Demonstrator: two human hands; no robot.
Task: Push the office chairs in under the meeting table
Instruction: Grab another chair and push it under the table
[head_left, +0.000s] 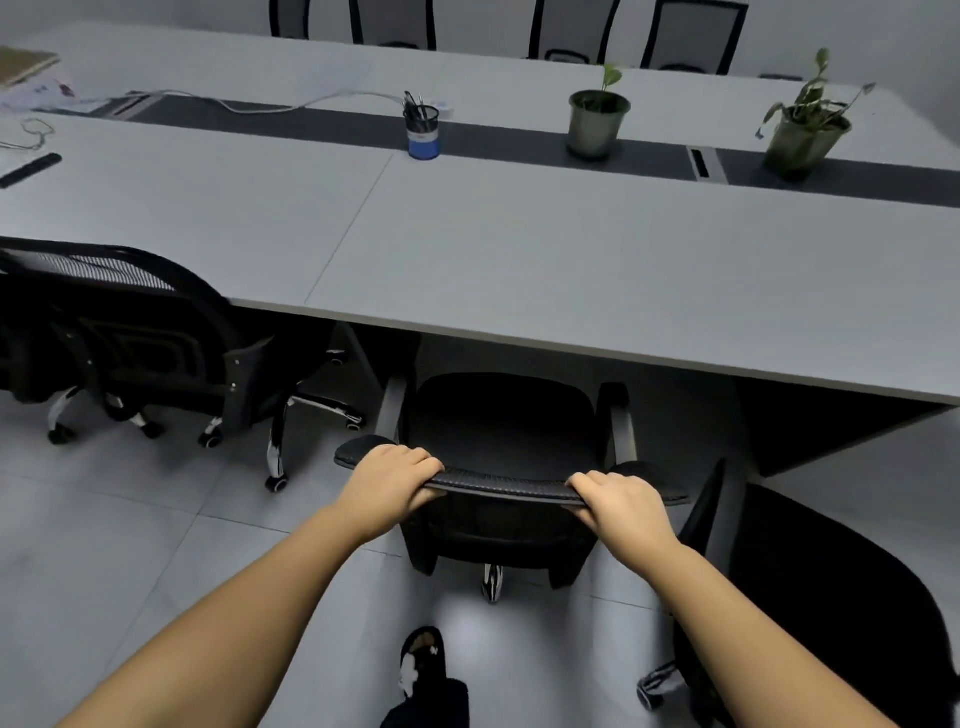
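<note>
A black office chair (498, 426) stands in front of me, its seat partly under the near edge of the grey meeting table (519, 270). My left hand (389, 480) grips the left part of the chair's backrest top rim. My right hand (621, 501) grips the right part of the same rim. A second black mesh chair (124, 332) stands at the left, its front tucked under the table edge. A third black chair (831, 597) sits at the lower right, away from the table.
On the table stand a blue pen cup (423, 130), two potted plants (596, 122) (805, 137), a white cable and a remote (28, 169). Several chairs line the far side. My foot (423, 670) is on the tiled floor behind the chair.
</note>
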